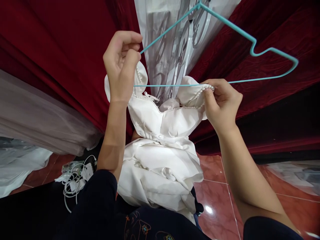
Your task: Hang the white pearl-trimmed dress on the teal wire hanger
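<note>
A white dress [178, 121] with pearl trim along its neckline hangs in front of me, its skirt bunched below. Above its bodice is a light-blue hanger [228, 23], with the left end hidden behind my left hand [122, 68]. The fingers of that hand are curled, thumb and fingertips closed at the hanger's left arm, beside one puffed sleeve of the dress. My right hand [222, 103] pinches the pearl-edged sleeve on the other side, right at the hanger's bottom bar. The notched right end of the hanger sticks out free beyond this hand.
Dark red curtains [62, 56] hang on both sides, with white ornate metalwork [186, 50] between them. White cables and a power adapter [87, 171] lie at lower left on a black surface. Red tiles [216, 203] cover the floor. Pale sheer fabric [45, 113] hangs at left.
</note>
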`<state>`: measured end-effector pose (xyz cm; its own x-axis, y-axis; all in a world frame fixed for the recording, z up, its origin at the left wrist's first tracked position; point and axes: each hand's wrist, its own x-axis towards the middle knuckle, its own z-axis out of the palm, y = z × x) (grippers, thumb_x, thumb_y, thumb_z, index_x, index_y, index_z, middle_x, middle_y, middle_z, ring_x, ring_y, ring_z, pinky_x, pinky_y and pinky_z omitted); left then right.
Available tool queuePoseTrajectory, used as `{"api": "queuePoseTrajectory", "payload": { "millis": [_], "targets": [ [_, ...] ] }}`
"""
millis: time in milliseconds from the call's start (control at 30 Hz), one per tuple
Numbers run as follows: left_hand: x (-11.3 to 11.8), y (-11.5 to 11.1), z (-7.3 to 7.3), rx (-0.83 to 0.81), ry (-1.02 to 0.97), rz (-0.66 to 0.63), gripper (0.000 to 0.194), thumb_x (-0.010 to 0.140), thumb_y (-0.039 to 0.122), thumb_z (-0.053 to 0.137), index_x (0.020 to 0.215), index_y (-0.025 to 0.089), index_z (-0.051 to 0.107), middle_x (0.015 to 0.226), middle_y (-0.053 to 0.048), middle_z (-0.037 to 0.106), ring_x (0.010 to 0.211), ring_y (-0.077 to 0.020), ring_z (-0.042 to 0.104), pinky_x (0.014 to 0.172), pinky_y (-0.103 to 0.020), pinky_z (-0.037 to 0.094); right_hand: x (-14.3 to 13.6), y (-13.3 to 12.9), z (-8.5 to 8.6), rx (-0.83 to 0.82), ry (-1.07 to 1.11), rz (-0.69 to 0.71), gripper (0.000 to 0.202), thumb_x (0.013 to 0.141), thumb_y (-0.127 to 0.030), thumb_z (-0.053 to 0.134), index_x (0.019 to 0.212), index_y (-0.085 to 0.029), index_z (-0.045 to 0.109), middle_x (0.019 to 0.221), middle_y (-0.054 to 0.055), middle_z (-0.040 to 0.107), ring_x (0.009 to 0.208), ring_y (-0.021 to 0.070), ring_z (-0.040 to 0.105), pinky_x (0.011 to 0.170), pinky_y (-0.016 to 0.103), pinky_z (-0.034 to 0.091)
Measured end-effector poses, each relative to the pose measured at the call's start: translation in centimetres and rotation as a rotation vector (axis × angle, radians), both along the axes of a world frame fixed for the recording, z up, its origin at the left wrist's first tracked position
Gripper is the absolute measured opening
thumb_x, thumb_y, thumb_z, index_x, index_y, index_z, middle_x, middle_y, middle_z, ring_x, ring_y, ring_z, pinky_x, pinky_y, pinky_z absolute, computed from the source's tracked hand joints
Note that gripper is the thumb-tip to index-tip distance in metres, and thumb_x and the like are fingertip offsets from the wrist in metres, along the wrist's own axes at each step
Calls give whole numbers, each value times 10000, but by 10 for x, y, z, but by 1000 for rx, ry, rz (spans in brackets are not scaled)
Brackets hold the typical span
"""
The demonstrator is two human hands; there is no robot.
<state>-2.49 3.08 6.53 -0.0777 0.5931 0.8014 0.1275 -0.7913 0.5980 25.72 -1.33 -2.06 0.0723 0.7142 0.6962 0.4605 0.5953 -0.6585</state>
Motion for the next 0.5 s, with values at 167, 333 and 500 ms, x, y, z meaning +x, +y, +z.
{"api": "queuePoseTrajectory", "payload": {
  "millis": [167, 333, 500],
  "targets": [
    [10, -20, -14, -50, -154, -87, 342, 1028, -41, 552, 940, 198, 779, 881, -27, 685, 867, -174, 705, 794, -288, 568, -1, 2, -3, 23, -11, 4, 176, 1003, -361, 581, 1030, -238, 703, 922, 10, 720, 773, 129, 668, 737, 267, 526],
    [6, -25, -60, -668, 35, -300, 449, 1001, 549, 677, 788, 165, 769, 743, -104, 739, 644, -213, 729, 523, -276, 559, -4, 9, -6, 27, 1, -9, 189, 1003, -376, 565, 1042, -245, 696, 927, 9, 711, 802, 142, 683, 758, 287, 548],
    [22, -12, -85, -687, -323, -438, 309, 1036, 481, 691, 1189, 215, 661, 1311, -114, 726, 1255, -270, 718, 1023, -405, 600, -10, 14, -8, 24, 7, -29, 206, 1017, -375, 543, 1032, -237, 696, 964, 29, 706, 859, 156, 696, 794, 310, 566]
  ]
}}
